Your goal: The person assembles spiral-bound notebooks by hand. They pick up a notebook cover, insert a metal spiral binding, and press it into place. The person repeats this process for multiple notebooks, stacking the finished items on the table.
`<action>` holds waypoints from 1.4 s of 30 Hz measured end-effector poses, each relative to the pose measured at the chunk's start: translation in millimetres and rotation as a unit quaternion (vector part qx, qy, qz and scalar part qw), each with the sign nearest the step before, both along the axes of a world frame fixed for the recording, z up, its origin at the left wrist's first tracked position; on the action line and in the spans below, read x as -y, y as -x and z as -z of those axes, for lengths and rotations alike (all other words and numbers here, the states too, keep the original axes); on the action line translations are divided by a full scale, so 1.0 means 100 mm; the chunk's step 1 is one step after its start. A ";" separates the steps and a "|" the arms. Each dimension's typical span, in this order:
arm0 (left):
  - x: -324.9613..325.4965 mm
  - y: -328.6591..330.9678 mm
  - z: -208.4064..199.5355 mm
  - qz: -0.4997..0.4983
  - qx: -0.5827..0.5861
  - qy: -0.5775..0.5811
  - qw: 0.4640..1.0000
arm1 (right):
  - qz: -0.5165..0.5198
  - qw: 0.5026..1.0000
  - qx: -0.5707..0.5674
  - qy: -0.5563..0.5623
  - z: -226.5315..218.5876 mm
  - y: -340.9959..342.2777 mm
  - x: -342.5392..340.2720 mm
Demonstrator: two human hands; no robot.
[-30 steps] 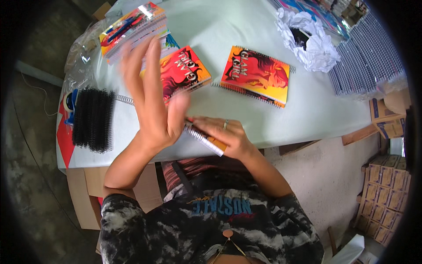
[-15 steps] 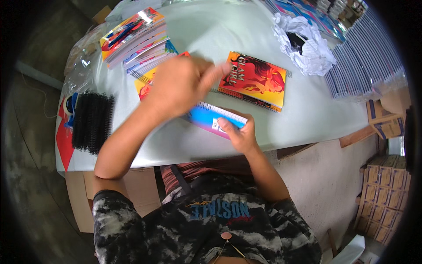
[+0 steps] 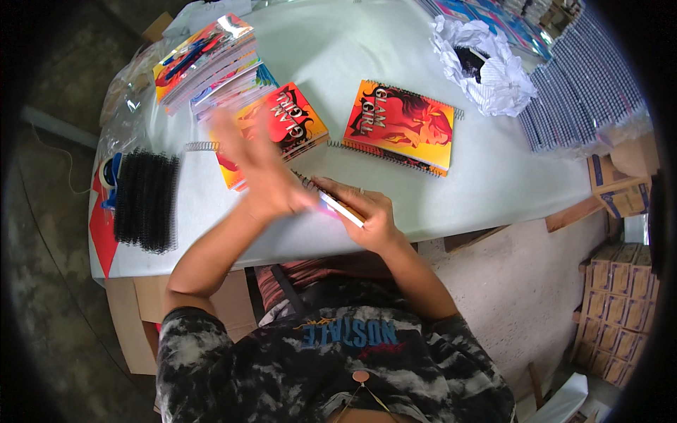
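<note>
A thin notebook (image 3: 344,211) is tilted nearly edge-on in my right hand (image 3: 371,217), whose fingers and thumb are closed around it. A dark coil end shows at its upper left corner. Motion blurs my left hand (image 3: 264,173), but its fingers look stretched and spread. Its thumb side is close to the held notebook; whether they touch I cannot tell. Just beyond this hand lies a stack of red and yellow notebooks (image 3: 289,120), partly covered by it. Another red and yellow notebook pile (image 3: 405,130) with spiral coils sits to the right.
Black plastic coils (image 3: 147,201) lie at the left beside a blue tape dispenser (image 3: 111,176). Notebook stacks (image 3: 211,60) rise at the far left, a pen on top. Crumpled white paper (image 3: 511,88) and long rows of bound notebooks (image 3: 585,88) fill the far right. Cartons (image 3: 617,296) stand below.
My left hand has gone from closed fingers to spread ones and shifted left and lower. The held notebook has turned from showing its blue and pink cover to nearly edge-on.
</note>
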State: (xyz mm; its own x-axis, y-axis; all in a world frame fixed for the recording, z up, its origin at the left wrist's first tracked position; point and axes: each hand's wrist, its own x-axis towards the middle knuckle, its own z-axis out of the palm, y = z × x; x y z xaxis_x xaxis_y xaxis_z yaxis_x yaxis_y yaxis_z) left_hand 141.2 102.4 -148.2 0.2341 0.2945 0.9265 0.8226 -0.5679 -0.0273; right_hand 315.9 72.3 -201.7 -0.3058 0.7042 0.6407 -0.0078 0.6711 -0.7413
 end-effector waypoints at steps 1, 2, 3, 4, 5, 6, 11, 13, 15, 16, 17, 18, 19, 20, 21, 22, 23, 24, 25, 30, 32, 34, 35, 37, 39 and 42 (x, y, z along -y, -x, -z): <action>0.19 0.08 0.57 0.061 -0.050 0.120 0.990 | 0.000 1.000 0.001 0.002 0.02 0.01 -0.01; 0.29 0.09 0.69 0.115 -0.088 0.115 0.983 | 0.015 1.000 0.003 0.008 0.06 -0.01 -0.01; 0.41 0.12 0.79 0.166 -0.126 0.111 0.972 | 0.001 1.000 -0.011 0.025 0.13 -0.02 0.00; 0.54 0.17 0.88 0.212 -0.166 0.111 0.957 | -0.005 1.000 0.002 -0.011 0.06 0.00 0.01; 0.45 0.16 0.54 0.128 -0.178 -0.028 0.975 | -0.010 1.000 0.013 -0.017 0.03 0.01 0.04; 0.29 0.23 0.57 0.097 -0.162 -0.077 0.979 | -0.015 0.999 0.024 -0.022 0.03 0.03 0.05; 0.61 -0.02 0.77 0.121 -0.008 0.187 0.975 | -0.007 1.000 0.010 -0.016 0.06 0.10 0.03; 0.65 0.02 0.83 0.194 -0.122 0.101 0.968 | -0.010 1.000 -0.001 -0.003 0.03 0.05 0.02; 0.49 -0.10 0.46 0.123 -0.113 -0.073 0.983 | -0.026 0.999 0.013 -0.044 0.01 0.05 0.04; 0.39 -0.19 0.31 0.056 -0.078 -0.104 0.990 | -0.029 0.998 0.019 -0.051 0.00 0.09 0.09; 0.27 -0.29 0.22 -0.009 -0.054 -0.105 0.993 | -0.029 0.996 0.025 -0.076 0.06 0.15 0.04; 0.35 -0.23 0.34 0.052 -0.061 0.016 0.997 | -0.018 0.998 0.038 -0.052 0.10 0.12 0.05; 0.45 -0.16 0.53 0.106 -0.065 0.136 0.983 | -0.012 0.998 0.054 -0.028 0.13 0.06 0.07; 0.56 -0.11 0.74 0.162 -0.069 0.252 0.951 | -0.003 0.998 0.069 -0.006 0.13 0.03 0.08; 0.74 -0.09 1.04 0.187 -0.108 0.161 0.963 | -0.021 1.000 -0.001 0.007 0.09 0.06 0.07; 0.72 -0.08 0.81 0.178 -0.184 0.116 0.960 | -0.002 0.999 -0.011 -0.031 0.03 0.05 0.05; 0.71 -0.15 0.60 0.146 -0.112 0.154 0.971 | 0.016 0.997 -0.016 -0.067 -0.04 0.03 0.07; 0.77 -0.25 0.38 0.108 -0.036 0.201 0.973 | 0.028 0.995 -0.020 -0.094 -0.08 0.03 0.14; 0.79 -0.35 0.08 0.164 -0.005 0.305 0.938 | -0.037 0.994 -0.039 -0.091 -0.10 0.03 0.18; 0.97 -0.26 -0.32 0.294 0.236 0.414 0.829 | 0.094 0.958 0.174 -0.208 -0.90 -0.14 0.29; 0.74 -0.32 -0.50 0.240 0.345 0.469 0.777 | 0.114 0.957 0.240 -0.118 -1.17 -0.28 0.12; 0.52 -0.31 -0.27 0.235 0.519 0.545 0.616 | 0.063 0.924 0.339 0.163 -1.16 -0.34 -0.13; 0.42 -0.29 -0.17 0.281 0.533 0.542 0.586 | 0.040 0.941 0.282 0.184 -1.09 -0.36 -0.17; 0.31 -0.29 -0.07 0.358 0.549 0.536 0.532 | -0.010 0.962 0.161 0.221 -0.85 -0.38 -0.26; 0.27 -0.29 -0.08 0.347 0.526 0.550 0.549 | -0.004 0.972 0.089 0.219 -0.77 -0.39 -0.27; 0.21 -0.25 -0.08 0.372 0.508 0.561 0.538 | 0.005 0.973 0.008 0.232 -0.68 -0.32 -0.26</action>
